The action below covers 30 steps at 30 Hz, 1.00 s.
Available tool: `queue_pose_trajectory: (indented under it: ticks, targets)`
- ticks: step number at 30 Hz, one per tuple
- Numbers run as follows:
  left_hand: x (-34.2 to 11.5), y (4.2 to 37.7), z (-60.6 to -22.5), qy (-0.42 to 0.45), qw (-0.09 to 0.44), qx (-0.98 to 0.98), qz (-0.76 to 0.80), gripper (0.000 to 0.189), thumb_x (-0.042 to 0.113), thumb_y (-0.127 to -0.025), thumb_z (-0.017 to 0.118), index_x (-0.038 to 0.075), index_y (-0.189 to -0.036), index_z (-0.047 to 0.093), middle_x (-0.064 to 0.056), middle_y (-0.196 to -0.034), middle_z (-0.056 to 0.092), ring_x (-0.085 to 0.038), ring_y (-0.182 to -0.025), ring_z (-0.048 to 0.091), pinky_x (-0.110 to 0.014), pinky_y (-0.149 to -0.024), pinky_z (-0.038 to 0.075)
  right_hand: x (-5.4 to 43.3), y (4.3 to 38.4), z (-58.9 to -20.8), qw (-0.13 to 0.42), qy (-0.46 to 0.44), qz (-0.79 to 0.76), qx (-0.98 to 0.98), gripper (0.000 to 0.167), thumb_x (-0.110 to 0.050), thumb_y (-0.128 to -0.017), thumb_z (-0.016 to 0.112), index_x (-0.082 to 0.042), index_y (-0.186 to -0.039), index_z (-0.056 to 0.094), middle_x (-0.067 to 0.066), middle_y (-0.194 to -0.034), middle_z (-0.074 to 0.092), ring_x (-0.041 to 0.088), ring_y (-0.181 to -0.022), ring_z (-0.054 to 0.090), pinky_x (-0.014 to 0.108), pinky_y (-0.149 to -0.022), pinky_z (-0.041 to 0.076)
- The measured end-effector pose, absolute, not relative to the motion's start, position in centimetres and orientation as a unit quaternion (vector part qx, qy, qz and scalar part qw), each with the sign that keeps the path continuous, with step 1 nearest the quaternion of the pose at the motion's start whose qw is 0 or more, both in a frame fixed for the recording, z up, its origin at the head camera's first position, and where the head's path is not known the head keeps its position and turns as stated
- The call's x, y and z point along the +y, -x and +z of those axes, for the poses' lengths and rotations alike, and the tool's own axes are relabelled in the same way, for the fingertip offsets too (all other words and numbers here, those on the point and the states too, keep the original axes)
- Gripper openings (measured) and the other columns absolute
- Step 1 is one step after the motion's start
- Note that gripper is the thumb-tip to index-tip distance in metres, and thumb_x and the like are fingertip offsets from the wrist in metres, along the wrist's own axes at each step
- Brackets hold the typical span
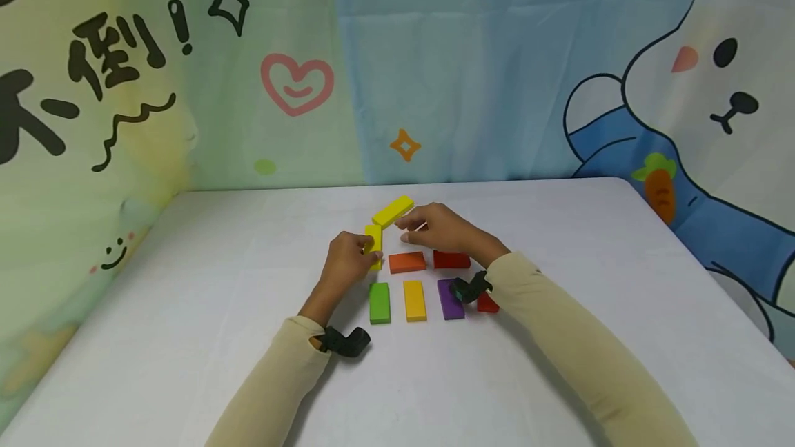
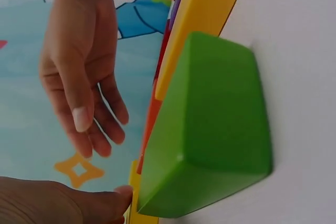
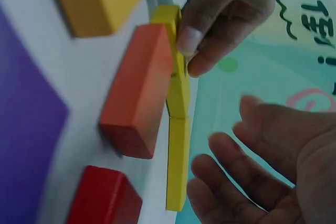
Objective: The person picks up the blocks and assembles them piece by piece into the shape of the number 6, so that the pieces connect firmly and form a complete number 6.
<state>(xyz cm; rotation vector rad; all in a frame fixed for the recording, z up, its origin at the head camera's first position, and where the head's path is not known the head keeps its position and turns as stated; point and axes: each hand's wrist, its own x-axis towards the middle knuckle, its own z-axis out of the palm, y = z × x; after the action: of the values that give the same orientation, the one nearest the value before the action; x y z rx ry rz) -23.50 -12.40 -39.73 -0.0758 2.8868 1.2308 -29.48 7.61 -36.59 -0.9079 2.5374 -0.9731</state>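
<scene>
My left hand pinches a yellow block with thumb and finger; that block runs lengthwise away from me. A second yellow block lies slanted beyond its far end. In the right wrist view, the slanted yellow block meets the yellow pieces by my left fingers, where the exact joint is partly covered. Just right of the slanted block, my right hand hovers with loosely bent fingers, and nothing is between them. From the left wrist view, the right hand also appears free of any block.
An orange block and a dark red block lie in a row. Nearer me are green, amber and purple blocks, plus a red one partly under my right wrist. A printed curtain hangs behind the white table.
</scene>
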Motion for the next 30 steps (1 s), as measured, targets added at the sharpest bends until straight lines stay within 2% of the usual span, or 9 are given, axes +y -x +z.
queue_pose_trajectory:
  ticks: [3, 5, 8, 11, 16, 30]
  targets:
    - [-12.4, 23.3, -39.9, 0.024, -0.011, 0.92, 0.392, 0.037, 0.011, -0.086, 0.075, -0.004, -0.119, 0.067, -0.016, -0.117, 0.065, -0.022, -0.092, 0.055, -0.027, -0.07, 0.049, 7.8, 28.7, -36.6, 0.163, 0.326, -0.325, 0.873, 0.035, -0.016, -0.094, 0.065, -0.004, -0.127, 0.064, 0.008, -0.122, 0.064, 0.024, -0.112, 0.059, 0.037, -0.095, 0.049]
    - [-12.3, 23.2, -40.0, 0.02, -0.026, 0.92, 0.391, 0.036, 0.01, -0.086, 0.075, -0.005, -0.117, 0.068, -0.017, -0.116, 0.064, -0.023, -0.097, 0.055, -0.031, -0.078, 0.051, 7.9, 28.3, -36.8, 0.171, 0.333, -0.312, 0.873, 0.034, -0.015, -0.094, 0.066, -0.006, -0.127, 0.065, 0.006, -0.121, 0.064, 0.022, -0.111, 0.059, 0.036, -0.095, 0.049]
    - [-12.2, 23.0, -40.0, 0.012, -0.045, 0.922, 0.385, 0.034, 0.008, -0.086, 0.074, -0.008, -0.115, 0.068, -0.018, -0.12, 0.06, -0.027, -0.111, 0.054, -0.036, -0.092, 0.049, 7.9, 27.8, -37.1, 0.175, 0.34, -0.298, 0.874, 0.034, -0.015, -0.093, 0.067, -0.006, -0.125, 0.067, 0.005, -0.12, 0.065, 0.02, -0.108, 0.059, 0.035, -0.093, 0.049]
    - [-12.1, 22.9, -40.1, 0.007, -0.052, 0.922, 0.384, 0.033, 0.006, -0.086, 0.074, -0.009, -0.114, 0.068, -0.019, -0.13, 0.057, -0.031, -0.122, 0.051, -0.039, -0.098, 0.046, 7.8, 27.5, -37.4, 0.177, 0.354, -0.28, 0.875, 0.033, -0.014, -0.091, 0.069, -0.006, -0.124, 0.068, 0.004, -0.12, 0.064, 0.019, -0.107, 0.058, 0.034, -0.094, 0.049]
    - [-12.1, 22.7, -40.0, 0.003, -0.055, 0.92, 0.389, 0.03, 0.005, -0.086, 0.073, -0.009, -0.112, 0.068, -0.017, -0.136, 0.055, -0.032, -0.127, 0.049, -0.039, -0.099, 0.045, 7.7, 27.2, -37.6, 0.179, 0.36, -0.259, 0.878, 0.035, -0.012, -0.09, 0.071, -0.007, -0.124, 0.068, 0.003, -0.122, 0.063, 0.02, -0.109, 0.057, 0.035, -0.097, 0.047]
    - [-12.0, 22.5, -40.0, -0.002, -0.072, 0.912, 0.405, 0.028, 0.004, -0.086, 0.073, -0.009, -0.11, 0.069, -0.019, -0.131, 0.058, -0.033, -0.127, 0.05, -0.043, -0.104, 0.04, 8.0, 27.4, -38.0, 0.168, 0.369, -0.234, 0.884, 0.037, -0.012, -0.089, 0.072, -0.005, -0.125, 0.066, 0.003, -0.113, 0.063, 0.017, -0.097, 0.056, 0.031, -0.089, 0.049]
